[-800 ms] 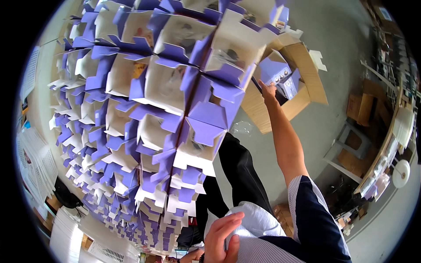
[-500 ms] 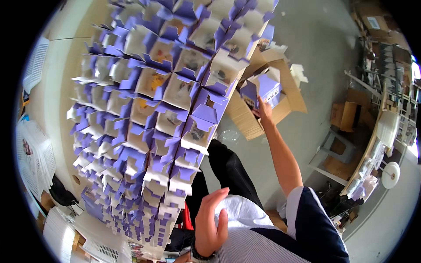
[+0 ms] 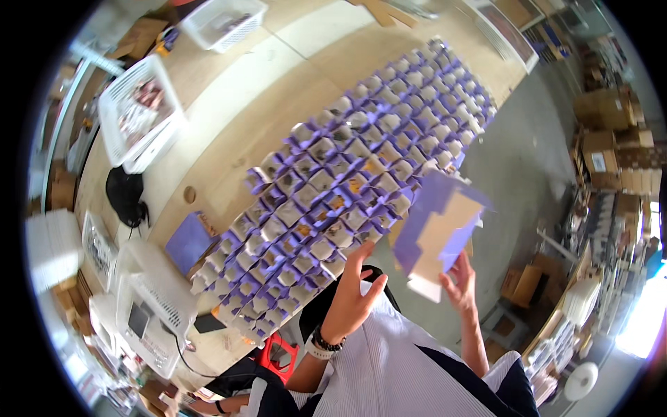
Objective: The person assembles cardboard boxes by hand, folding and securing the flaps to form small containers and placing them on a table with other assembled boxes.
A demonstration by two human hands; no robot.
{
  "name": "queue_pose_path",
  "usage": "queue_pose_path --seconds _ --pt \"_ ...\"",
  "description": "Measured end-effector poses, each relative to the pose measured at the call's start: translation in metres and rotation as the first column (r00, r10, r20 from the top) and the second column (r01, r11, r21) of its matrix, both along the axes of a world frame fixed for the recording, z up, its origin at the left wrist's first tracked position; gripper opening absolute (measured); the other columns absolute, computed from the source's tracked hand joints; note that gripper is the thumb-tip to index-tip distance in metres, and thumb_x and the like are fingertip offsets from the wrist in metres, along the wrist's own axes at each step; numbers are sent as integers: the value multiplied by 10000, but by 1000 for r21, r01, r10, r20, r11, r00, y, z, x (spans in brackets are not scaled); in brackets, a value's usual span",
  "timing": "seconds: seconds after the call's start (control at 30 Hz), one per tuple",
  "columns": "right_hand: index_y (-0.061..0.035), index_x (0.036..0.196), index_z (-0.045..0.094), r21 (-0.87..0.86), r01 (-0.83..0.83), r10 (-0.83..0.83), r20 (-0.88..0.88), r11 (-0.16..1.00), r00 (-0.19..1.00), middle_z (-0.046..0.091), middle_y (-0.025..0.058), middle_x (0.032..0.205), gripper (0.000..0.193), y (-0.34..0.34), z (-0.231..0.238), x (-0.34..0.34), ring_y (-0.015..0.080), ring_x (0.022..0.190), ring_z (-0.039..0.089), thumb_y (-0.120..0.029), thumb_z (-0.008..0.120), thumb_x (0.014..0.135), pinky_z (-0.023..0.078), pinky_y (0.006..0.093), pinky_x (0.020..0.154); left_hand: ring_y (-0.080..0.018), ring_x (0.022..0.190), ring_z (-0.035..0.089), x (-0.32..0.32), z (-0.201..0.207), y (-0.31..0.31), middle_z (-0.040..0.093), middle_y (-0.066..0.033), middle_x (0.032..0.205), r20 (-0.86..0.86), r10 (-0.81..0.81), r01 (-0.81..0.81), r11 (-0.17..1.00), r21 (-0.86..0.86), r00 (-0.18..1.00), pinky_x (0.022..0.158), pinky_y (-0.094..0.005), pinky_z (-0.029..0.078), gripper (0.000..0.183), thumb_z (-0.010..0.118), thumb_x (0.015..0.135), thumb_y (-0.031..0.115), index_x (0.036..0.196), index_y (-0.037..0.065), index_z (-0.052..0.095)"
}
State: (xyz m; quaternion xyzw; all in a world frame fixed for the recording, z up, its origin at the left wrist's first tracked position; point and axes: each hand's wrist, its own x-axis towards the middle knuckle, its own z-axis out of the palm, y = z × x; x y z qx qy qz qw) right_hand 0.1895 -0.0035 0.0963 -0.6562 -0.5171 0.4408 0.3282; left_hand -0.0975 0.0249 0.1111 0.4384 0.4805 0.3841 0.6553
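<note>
In my right hand (image 3: 461, 286) is a purple folding carton (image 3: 425, 208), gripped by its lower edge. The carton is tilted and its tan inner side faces me. My left hand (image 3: 351, 295) is raised with the thumb and fingers apart, holding nothing, close to the near edge of the box rows. Beside both hands stand many open-topped purple and white boxes (image 3: 326, 184), packed tightly in slanting rows on the table. Small orange or grey items show inside some of them. The carton mostly hides a cardboard box on the floor.
White plastic baskets (image 3: 111, 111) stand on the wooden table (image 3: 222, 160) at the left, near a black bag (image 3: 125, 197). A flat purple carton (image 3: 189, 243) lies left of the rows. A red stool (image 3: 280, 356) is below. Another person's arm (image 3: 229, 404) shows at lower left.
My right hand has come up from the cardboard box on the floor and now holds a purple carton. The left hand has moved forward, and the view has swung toward the table.
</note>
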Motion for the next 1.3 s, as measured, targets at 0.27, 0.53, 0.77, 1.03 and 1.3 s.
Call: queue_pose_path --seconds 0.27,0.53,0.77,1.03,1.3 --pt "45 1618 270 43 -605 604 22 795 797 606 265 1395 1000 64 35 -185 341 1116 689 -200 849 841 613 388 897 -254 1287 588 -142 37 -31 506 -198 1497 -172 348 -355 935 -16 922 988 -343 544 869 794 926 164 1588 -64 280" --pt "-19 1427 597 18 -738 738 13 674 674 691 195 1307 525 136 26 -371 330 1135 708 -308 692 999 587 402 916 -231 1203 654 -242 -6 -78 639 -145 1336 59 811 -771 573 -276 582 1005 -386 599 405 452 1088 169 1389 -88 538" --pt "-27 1435 571 -248 -875 890 -86 416 448 728 165 1249 694 205 -14 -480 271 1172 698 -541 661 976 543 394 1001 -223 1203 644 -276 -41 -61 624 -144 1358 99 912 -850 408 -334 399 1022 -370 593 430 438 1106 216 1404 -80 526" --pt "9 1498 471 -269 -901 700 -568 340 433 516 156 1505 754 251 -60 -555 254 1403 511 -502 668 981 441 447 1162 -221 1215 632 -316 -63 -10 629 -158 1322 167 984 -913 127 -387 66 1061 -404 563 428 434 1111 264 1339 -81 544" --pt "33 1615 240 -32 -892 892 -6 451 451 287 237 1648 1084 206 -109 -574 347 1548 275 -496 780 839 299 411 1238 -225 1055 602 -296 -94 21 624 -82 1072 239 968 -806 198 -558 72 1060 -471 541 188 512 1055 149 1116 -9 593"
